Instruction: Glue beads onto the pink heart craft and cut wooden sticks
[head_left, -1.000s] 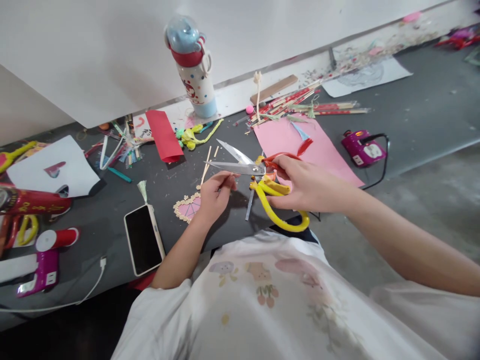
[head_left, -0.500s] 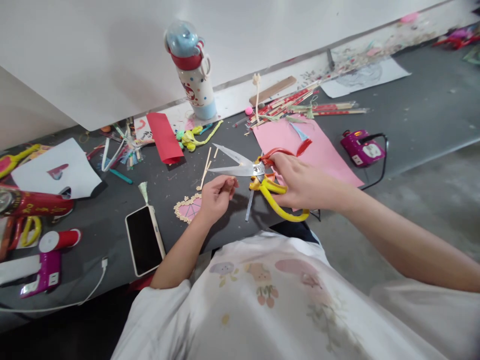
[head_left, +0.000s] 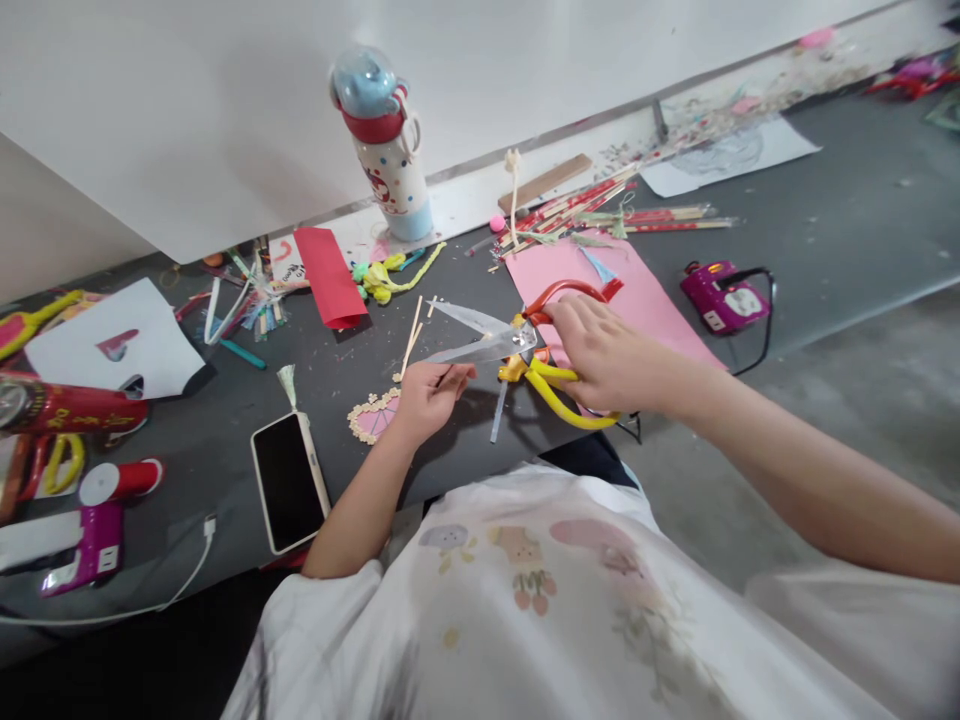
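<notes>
My right hand (head_left: pixel 609 355) grips a pair of large scissors (head_left: pixel 517 340) with one red and one yellow handle. The blades are spread and point left. Just under the lower blade, my left hand (head_left: pixel 431 400) is closed, thumb against fingers, and what it pinches, if anything, is too small to see. The blade passes over or against its fingertips; I cannot tell which. Beside that hand lies a pink heart (head_left: pixel 375 415) edged with small pale pieces, partly covered by the wrist. Thin wooden sticks (head_left: pixel 412 335) lie beyond it. A translucent stick (head_left: pixel 498 410) lies below the scissors.
A phone (head_left: pixel 289 485) lies at left, near a red thread spool (head_left: pixel 124 481) and a red can (head_left: pixel 71 410). Behind stand a water bottle (head_left: pixel 386 160) and red paper (head_left: pixel 330 277). Pink paper (head_left: pixel 652 300) lies under the right hand's far side; a purple glue gun (head_left: pixel 726 297) sits right.
The scissors have turned a little in my right hand, and their lower blade has come down toward my left fingers. The left hand has shifted slightly.
</notes>
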